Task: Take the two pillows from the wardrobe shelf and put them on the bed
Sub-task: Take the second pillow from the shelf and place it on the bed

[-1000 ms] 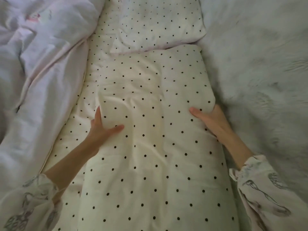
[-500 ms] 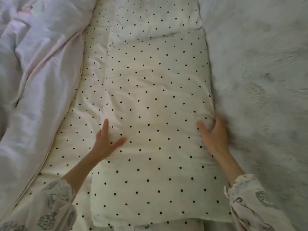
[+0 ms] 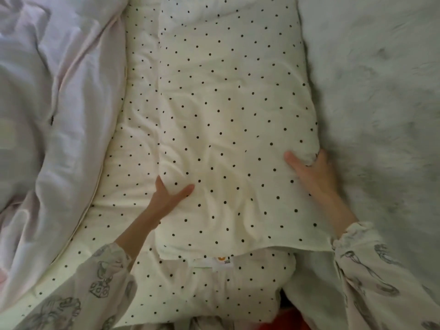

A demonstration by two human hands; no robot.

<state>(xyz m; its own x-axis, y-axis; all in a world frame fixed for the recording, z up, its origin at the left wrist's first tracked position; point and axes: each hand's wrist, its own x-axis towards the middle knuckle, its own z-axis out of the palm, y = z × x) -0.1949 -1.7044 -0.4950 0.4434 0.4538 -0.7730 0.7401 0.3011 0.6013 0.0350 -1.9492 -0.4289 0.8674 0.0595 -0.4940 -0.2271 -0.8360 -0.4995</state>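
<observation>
A cream pillow with black dots lies lengthwise on the bed's dotted sheet. My left hand grips its left edge, thumb on top and fingers tucked against the side. My right hand holds the right edge the same way, with its fingers hidden under the pillow. The near end of the pillow shows, with a small white label just below it. A second dotted pillow sits at the top of the view, touching the far end of the first.
A crumpled pale pink duvet is heaped along the left. A grey fluffy blanket covers the right side, tight against the pillow. Something red shows at the bottom edge.
The pillow has slid away from me up the bed toward the second pillow, and its near end and label have come into view. Both hands stayed on its sides.
</observation>
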